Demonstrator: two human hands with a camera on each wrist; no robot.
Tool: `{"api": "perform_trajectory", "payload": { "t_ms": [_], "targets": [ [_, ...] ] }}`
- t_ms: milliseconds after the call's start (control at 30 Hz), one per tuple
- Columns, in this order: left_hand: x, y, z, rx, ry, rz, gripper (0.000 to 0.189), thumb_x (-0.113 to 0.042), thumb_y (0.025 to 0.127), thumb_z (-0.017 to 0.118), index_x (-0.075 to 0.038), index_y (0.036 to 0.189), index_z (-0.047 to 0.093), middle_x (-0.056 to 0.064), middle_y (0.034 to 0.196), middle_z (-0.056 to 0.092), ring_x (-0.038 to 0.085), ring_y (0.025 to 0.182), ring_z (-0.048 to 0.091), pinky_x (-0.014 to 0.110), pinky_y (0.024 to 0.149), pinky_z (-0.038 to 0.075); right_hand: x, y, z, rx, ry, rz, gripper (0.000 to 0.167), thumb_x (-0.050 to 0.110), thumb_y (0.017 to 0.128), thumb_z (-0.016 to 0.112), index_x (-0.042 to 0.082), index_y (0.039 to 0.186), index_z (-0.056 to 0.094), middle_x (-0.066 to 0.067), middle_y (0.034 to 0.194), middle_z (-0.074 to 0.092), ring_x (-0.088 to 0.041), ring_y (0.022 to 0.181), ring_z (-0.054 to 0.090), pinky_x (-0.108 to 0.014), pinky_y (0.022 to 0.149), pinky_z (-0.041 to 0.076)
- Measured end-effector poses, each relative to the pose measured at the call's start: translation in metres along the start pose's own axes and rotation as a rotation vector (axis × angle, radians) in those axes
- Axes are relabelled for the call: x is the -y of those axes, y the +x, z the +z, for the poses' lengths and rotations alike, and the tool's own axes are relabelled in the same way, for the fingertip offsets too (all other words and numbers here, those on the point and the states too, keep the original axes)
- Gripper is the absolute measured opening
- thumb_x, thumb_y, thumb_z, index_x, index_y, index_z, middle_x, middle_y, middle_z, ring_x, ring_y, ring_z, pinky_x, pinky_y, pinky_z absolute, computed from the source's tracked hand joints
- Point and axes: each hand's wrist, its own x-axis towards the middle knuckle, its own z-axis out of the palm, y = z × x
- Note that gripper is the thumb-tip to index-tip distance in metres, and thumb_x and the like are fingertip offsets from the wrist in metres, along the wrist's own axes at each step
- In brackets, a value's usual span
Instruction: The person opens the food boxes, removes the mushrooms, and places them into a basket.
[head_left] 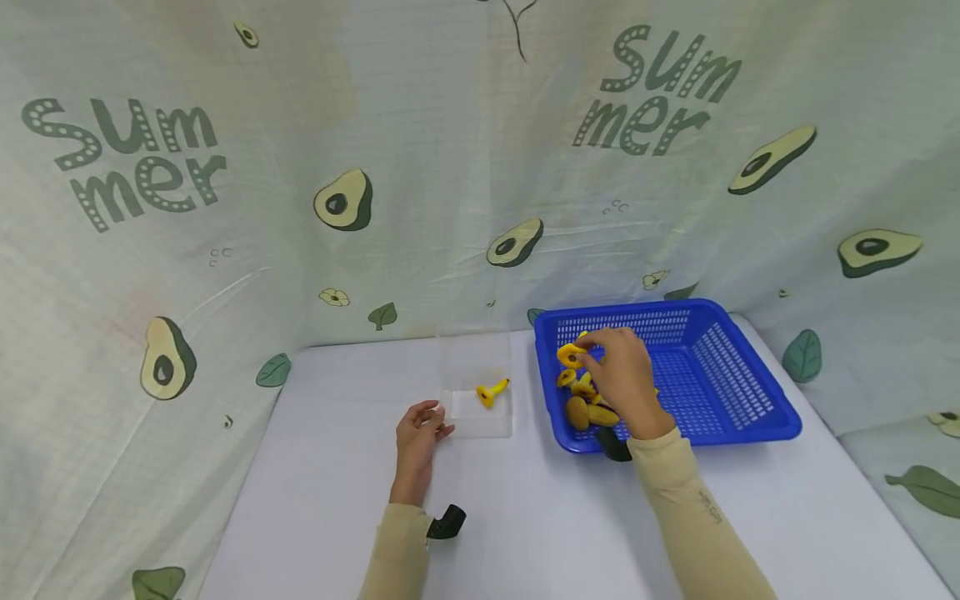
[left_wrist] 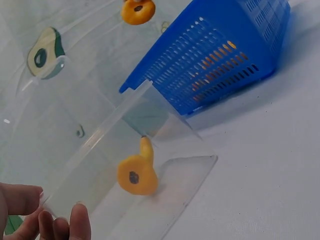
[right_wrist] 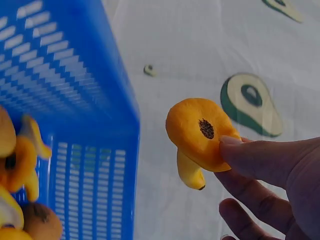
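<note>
My right hand (head_left: 624, 371) pinches a yellow mushroom (right_wrist: 192, 132) by its cap between thumb and fingers, above the left part of the blue basket (head_left: 738, 375). A dark spot marks the cap, and the short stem points down in the right wrist view. On the table, my left hand (head_left: 416, 437) grips the left wall of a clear plastic box (head_left: 480, 430), thumb on one side and fingers on the other. Inside that box lies one yellow mushroom (left_wrist: 137, 172) with a dark-centred cap. The box's clear lid (head_left: 474, 354) stands up at its back.
More yellow mushrooms (head_left: 566, 379) and brownish ones (head_left: 577, 412) are heaped in the basket's left part. The basket stands right of the box on the white table (head_left: 315, 500). A printed cloth (head_left: 420, 125) hangs behind the table.
</note>
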Motion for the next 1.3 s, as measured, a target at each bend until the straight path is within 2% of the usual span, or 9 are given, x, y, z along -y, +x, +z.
{"api": "perform_trajectory", "payload": {
  "t_ms": [167,300,533,700,1033,1167,1300],
  "targets": [
    [0.001,0.001,0.000,-0.010,0.003,-0.005,0.031,-0.001,0.104,0.063,0.011,0.132,0.056,0.006,0.097,0.055,0.014,0.078,0.056,0.023,0.073,0.065,-0.014,0.008,-0.005,-0.016,-0.030,0.003,0.011,0.001,0.091,0.082,0.000,0.101,0.081,-0.019,0.100,0.078,-0.043,0.103,0.063,-0.066,0.101,0.048],
    [0.001,0.001,0.002,-0.018,0.011,-0.003,0.028,-0.004,0.105,0.065,0.009,0.128,0.058,0.005,0.095,0.054,0.013,0.077,0.056,0.022,0.071,0.064,-0.021,0.014,-0.007,0.008,-0.054,0.019,0.011,0.001,0.092,0.081,0.000,0.103,0.081,-0.018,0.101,0.078,-0.042,0.104,0.062,-0.065,0.103,0.046],
    [0.001,0.003,0.003,-0.005,0.019,0.009,0.030,-0.003,0.104,0.065,0.011,0.129,0.057,0.006,0.096,0.055,0.014,0.078,0.057,0.022,0.073,0.065,-0.026,0.030,-0.003,0.072,-0.175,0.001,0.011,0.003,0.093,0.080,0.002,0.104,0.082,-0.018,0.102,0.078,-0.042,0.097,0.063,-0.061,0.091,0.052],
    [0.001,0.003,0.001,-0.016,0.045,0.002,0.027,-0.002,0.104,0.065,0.009,0.128,0.058,0.008,0.098,0.054,0.015,0.081,0.056,0.022,0.073,0.065,-0.031,0.038,0.007,0.117,-0.225,-0.032,0.010,0.006,0.095,0.079,0.004,0.104,0.082,-0.017,0.102,0.078,-0.041,0.094,0.063,-0.059,0.090,0.053],
    [0.001,0.001,0.000,-0.009,0.055,0.005,0.030,-0.003,0.104,0.065,0.009,0.130,0.058,0.007,0.100,0.055,0.016,0.082,0.057,0.024,0.076,0.065,-0.038,0.045,0.018,0.155,-0.307,-0.070,0.016,0.006,0.093,0.081,0.006,0.109,0.082,-0.016,0.107,0.077,-0.041,0.103,0.065,-0.062,0.102,0.051],
    [0.001,0.000,0.000,-0.008,0.052,0.000,0.031,-0.003,0.104,0.065,0.009,0.132,0.057,0.007,0.100,0.054,0.015,0.082,0.056,0.024,0.075,0.065,-0.033,0.045,0.022,0.178,-0.304,-0.134,0.020,0.007,0.091,0.084,0.006,0.111,0.082,-0.015,0.110,0.077,-0.041,0.107,0.066,-0.062,0.104,0.050],
    [0.000,0.000,0.001,-0.004,0.052,0.000,0.033,-0.003,0.104,0.065,0.010,0.133,0.056,0.007,0.100,0.054,0.015,0.081,0.056,0.024,0.075,0.065,-0.023,0.041,0.024,0.156,-0.264,-0.236,0.020,0.010,0.090,0.086,0.006,0.109,0.082,-0.013,0.108,0.077,-0.039,0.107,0.067,-0.059,0.100,0.053]
  ]
}}
